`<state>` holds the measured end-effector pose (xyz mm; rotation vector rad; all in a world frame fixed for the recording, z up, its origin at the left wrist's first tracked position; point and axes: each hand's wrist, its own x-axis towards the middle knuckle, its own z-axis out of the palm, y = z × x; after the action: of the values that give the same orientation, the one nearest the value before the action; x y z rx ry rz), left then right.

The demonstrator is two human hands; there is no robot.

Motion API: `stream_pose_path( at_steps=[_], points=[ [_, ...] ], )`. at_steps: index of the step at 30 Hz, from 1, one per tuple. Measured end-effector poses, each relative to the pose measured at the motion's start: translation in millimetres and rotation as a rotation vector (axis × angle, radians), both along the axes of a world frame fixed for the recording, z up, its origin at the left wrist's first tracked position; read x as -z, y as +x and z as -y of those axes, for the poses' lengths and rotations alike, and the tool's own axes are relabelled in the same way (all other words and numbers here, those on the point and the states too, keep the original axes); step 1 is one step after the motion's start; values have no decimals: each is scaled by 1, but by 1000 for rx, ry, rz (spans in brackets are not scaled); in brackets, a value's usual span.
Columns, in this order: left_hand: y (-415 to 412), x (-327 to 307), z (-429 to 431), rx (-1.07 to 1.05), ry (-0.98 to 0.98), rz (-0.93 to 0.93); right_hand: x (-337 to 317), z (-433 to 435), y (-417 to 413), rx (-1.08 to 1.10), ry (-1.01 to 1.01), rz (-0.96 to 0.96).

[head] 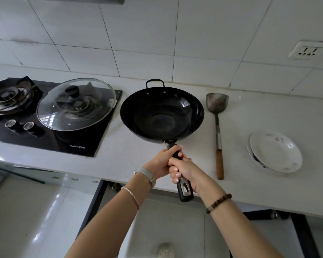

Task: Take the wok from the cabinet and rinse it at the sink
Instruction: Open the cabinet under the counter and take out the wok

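Both arms reach out in front of me, and both hands are wrapped tight round the long handle (184, 190) of the wok (162, 114). My left hand (159, 162) is nearer the bowl and my right hand (185, 170) is just behind it, so neither has a finger free. The wok sits level over the white counter (250, 118), between the glass lid (76, 105) on the stove (86, 144) and the metal spatula (217, 127). Honestly can't tell if its bottom touches the counter or hangs just above it.

It looks like dark steel, so I'd guess it's stiff and pretty heavy, with all that weight way out past my grip. That's why I'm using two hands. If it gets tippy, the little loop handle (155, 83) on the far rim is the other spot to grab. Once it's wet I'd expect it to be slippery, so I'd hold tight. No sink in view, so the rinsing hasn't started. I'd also watch the stacked plates (274, 151) off to the right when I swing it.
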<state>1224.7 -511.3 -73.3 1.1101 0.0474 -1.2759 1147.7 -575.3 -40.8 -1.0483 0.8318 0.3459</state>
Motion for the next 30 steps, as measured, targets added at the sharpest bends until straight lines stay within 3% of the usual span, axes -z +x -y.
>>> stream_pose_path(
  at_steps=[12,22,30],
  points=[
    [21,23,-12,34,29,-7,18,-14,15,0,14,-48],
    [13,34,-36,36,236,195,48,-37,7,28,-5,-44],
    [-9,36,-45,-101,285,200,56,-51,-9,12,-85,-34]
  ],
)
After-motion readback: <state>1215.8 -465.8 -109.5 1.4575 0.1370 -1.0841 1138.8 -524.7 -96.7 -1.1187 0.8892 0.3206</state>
